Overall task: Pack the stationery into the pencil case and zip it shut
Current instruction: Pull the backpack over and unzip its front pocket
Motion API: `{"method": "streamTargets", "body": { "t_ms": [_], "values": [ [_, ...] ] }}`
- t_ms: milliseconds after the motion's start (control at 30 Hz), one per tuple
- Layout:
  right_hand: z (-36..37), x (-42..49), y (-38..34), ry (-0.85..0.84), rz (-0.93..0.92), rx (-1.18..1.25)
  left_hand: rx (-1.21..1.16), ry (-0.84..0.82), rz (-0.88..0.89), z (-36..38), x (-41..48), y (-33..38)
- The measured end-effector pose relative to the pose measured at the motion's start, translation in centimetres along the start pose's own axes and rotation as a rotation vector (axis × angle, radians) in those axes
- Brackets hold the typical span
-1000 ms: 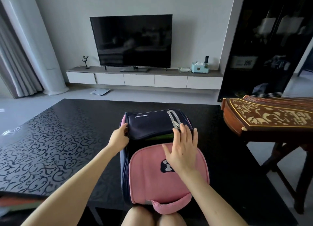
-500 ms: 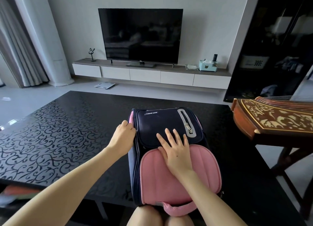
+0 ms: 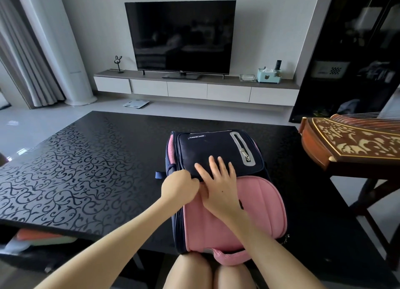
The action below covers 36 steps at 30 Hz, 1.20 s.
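Note:
A navy and pink backpack (image 3: 255, 213) lies flat on the black patterned table (image 3: 75, 169), its pink handle hanging over the near edge. My right hand (image 3: 218, 185) presses flat on it, fingers spread across the seam between the navy pocket and the pink panel. My left hand (image 3: 179, 187) is curled at the backpack's left side, just beside my right hand, pinching something at the pocket's edge that I cannot make out. A silver zip (image 3: 243, 150) runs down the navy pocket's right side. No pencil case or stationery shows.
A carved wooden zither (image 3: 355, 141) on a stand sits close to the table's right edge. Beyond the table are a TV (image 3: 180, 36) on a low white cabinet, a dark glass cabinet at right, and curtains at left. My knees (image 3: 212, 275) are under the near edge.
My left hand moved from the backpack's upper left corner down to the pocket seam beside my right hand. My right hand slid from the zip side towards the middle.

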State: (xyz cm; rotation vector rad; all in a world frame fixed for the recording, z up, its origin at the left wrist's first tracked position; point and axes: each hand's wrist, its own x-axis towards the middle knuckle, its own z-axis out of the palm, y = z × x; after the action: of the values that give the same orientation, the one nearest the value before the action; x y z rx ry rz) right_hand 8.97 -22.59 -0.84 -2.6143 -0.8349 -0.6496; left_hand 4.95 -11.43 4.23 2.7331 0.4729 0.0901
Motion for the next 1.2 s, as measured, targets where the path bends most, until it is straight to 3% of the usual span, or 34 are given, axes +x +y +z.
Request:
{"method": "streamTargets", "body": {
  "t_ms": [100, 167, 267, 467, 533, 600, 700, 800, 967, 1100, 1200],
  "values": [
    [-0.1, 0.0, -1.5, 0.088, -0.022, 0.174, -0.059, 0.028, -0.003, -0.3, -0.5, -0.1],
    [0.1, -0.1, -1.9, 0.14, -0.04, 0.209, -0.164, -0.061, -0.05, -0.8, 0.2, -0.6],
    [-0.1, 0.3, -2.7, 0.2, 0.003, 0.18, -0.337, -0.192, -0.078, -2.0, 1.1, -1.5],
    [-0.2, 1.3, -4.2, 0.193, 0.084, 0.016, -0.297, -0.245, 0.008, -3.7, 1.6, -1.8],
    [0.0, 1.0, -4.3, 0.19, 0.09, 0.012, -0.152, -0.031, 0.149, -3.9, 1.9, -2.9],
    [-0.2, 0.8, -4.2, 0.194, 0.084, 0.026, 0.085, 0.155, 0.423, -3.2, 2.1, -4.4],
    [-0.9, 0.2, -3.7, 0.211, 0.011, 0.031, 0.167, 0.161, 0.696, -1.3, 2.8, -5.8],
    [-1.2, -1.0, -2.0, 0.293, -0.066, 0.083, 0.278, 0.273, 0.794, -0.9, 3.8, -6.2],
    [-2.3, -2.3, 1.7, 0.333, 0.023, 0.123, 0.331, 0.278, 0.841, -1.1, 5.0, -6.5],
    [-3.6, -2.8, 7.5, 0.38, 0.29, 0.149, 0.281, 0.26, 0.867, -0.9, 5.7, -7.8],
    [-5.0, -2.9, 12.3, 0.266, 0.463, 0.125, 0.312, 0.266, 0.91, -0.2, 6.0, -8.4]
  ]
}}
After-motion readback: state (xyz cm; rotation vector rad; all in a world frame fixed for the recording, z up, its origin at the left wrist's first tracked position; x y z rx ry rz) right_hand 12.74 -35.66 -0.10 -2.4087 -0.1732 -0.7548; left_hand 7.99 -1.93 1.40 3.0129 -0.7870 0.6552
